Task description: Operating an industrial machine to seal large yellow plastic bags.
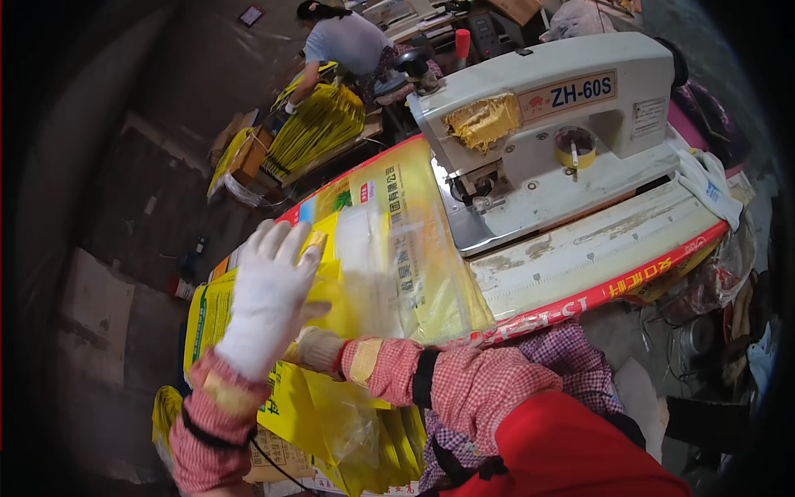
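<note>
A dim workshop with a dark floor is seen from above, with an industrial sewing machine (546, 124) standing on a worn pale bench (580, 248) at the right. A yellow printed bag (389, 248) with a clear liner is laid across the bench's left end, its far edge resting just under the machine's head and its near end drooping off the bench toward the viewer. The left hand (269, 294), in a white glove, is spread flat with the fingers apart and pressed on the bag's near left part. The right hand (319, 348), in a tan glove below a red checked sleeve, is mostly hidden behind the left wrist; whether it is open or closed on the bag cannot be told. More yellow bags (364, 447) are piled below, near the viewer's lap. In the background, well apart, another person is bent over a yellow stack (315, 124) beside a cardboard box (248, 157). A likely risk is judged to be the slippery liner sliding or bunching under the flat palm, so that the bag's edge reaches the needle crooked; the overhanging weight could also drag the bag off the bench, and gloved fingers could be brought too close to the needle.
</note>
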The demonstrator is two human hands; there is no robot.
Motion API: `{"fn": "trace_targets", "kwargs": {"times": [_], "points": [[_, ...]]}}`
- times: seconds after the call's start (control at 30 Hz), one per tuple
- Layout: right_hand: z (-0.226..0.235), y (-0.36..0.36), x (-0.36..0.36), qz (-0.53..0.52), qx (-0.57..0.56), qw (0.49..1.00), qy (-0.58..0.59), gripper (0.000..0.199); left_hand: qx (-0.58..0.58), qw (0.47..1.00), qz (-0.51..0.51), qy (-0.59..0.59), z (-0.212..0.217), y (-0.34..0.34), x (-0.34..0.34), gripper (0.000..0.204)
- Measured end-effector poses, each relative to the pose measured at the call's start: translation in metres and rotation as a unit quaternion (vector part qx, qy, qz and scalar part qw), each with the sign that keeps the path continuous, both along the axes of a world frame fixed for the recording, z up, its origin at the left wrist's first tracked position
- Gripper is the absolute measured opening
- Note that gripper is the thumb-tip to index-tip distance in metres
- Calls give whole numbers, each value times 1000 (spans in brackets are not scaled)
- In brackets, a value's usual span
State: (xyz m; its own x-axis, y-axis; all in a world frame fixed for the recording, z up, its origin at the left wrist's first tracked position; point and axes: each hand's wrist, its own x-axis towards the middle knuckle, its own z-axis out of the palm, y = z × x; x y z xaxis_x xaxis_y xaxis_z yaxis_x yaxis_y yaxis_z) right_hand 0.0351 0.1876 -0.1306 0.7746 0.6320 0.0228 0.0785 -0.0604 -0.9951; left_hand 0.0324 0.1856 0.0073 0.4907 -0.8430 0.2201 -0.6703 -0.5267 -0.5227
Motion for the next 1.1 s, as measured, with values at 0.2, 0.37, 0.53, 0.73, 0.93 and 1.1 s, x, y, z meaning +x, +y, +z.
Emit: {"fn": "trace_targets", "kwargs": {"times": [0.2,0.37,0.53,0.73,0.93,1.1], "points": [[-6,1,0,130,-122,951,-252,55,294,916,147,230,-53,39,27,27],[-25,35,-6,11,13,997,-78,71,-291,797,277,450,-55,108,53,16],[-50,45,26,46,-43,992,-109,70,-17,967,211,139,-34,63,57,16],[-52,60,28,111,-192,919,-327,46,115,969,220,-16,-19,64,85,12],[-14,47,-61,217,-180,768,-575,21,102,949,109,-277,23,-11,144,10],[21,-79,-106,440,-105,675,-583,20,49,945,172,-275,21,-40,163,14]]}}
